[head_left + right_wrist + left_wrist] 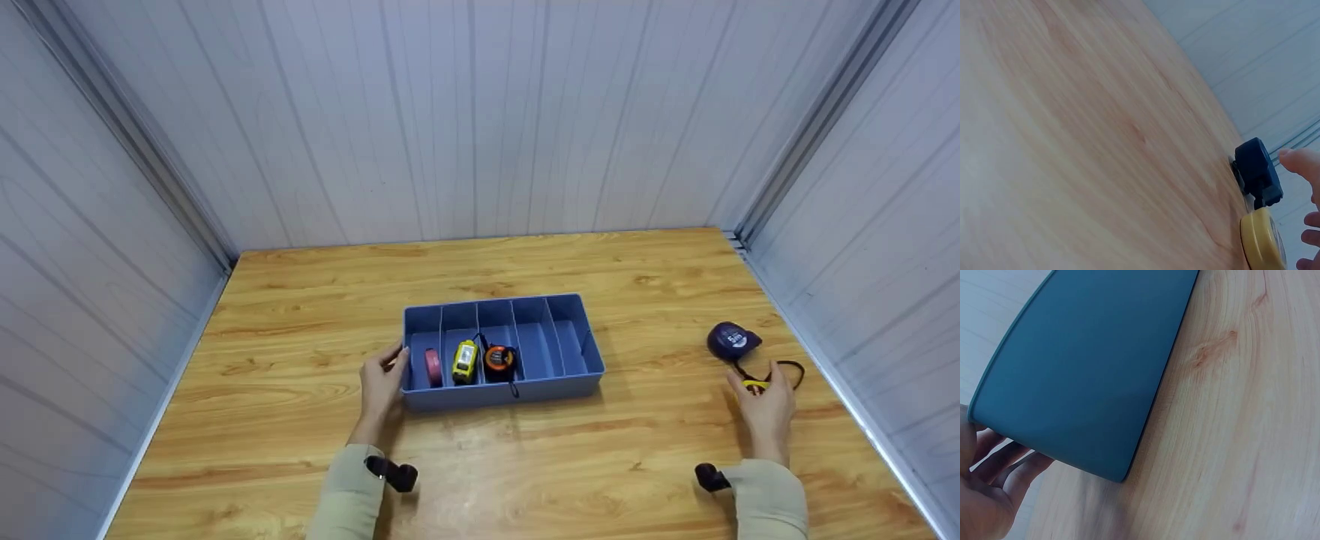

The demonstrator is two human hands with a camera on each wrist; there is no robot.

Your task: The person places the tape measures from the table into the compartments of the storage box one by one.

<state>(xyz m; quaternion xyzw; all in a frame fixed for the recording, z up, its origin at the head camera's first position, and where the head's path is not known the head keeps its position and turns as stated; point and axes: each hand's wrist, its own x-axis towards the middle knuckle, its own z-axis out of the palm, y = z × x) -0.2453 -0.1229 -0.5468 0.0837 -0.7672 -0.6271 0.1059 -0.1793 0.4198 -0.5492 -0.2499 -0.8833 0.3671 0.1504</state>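
A blue divided box (502, 397) lies on the table, and my left hand (381, 384) holds its left end at the rim. The left wrist view shows the fingers (1022, 475) against that end wall. Inside, in separate compartments, are a pink tape measure (433, 367), a yellow tape measure (464, 363) and a black and orange one (499, 358). At the right, my right hand (766, 416) is over another yellow tape measure (1259, 239), thumb and fingers spread with a gap to it. A dark blue tape measure (729, 340) lies just beyond.
The box's two right compartments (536, 349) show bare floors. A black strap (799, 367) loops beside the right hand. Wood-grain table (300, 390) surrounds the box, bounded by pale panel walls (465, 120) at the back and both sides.
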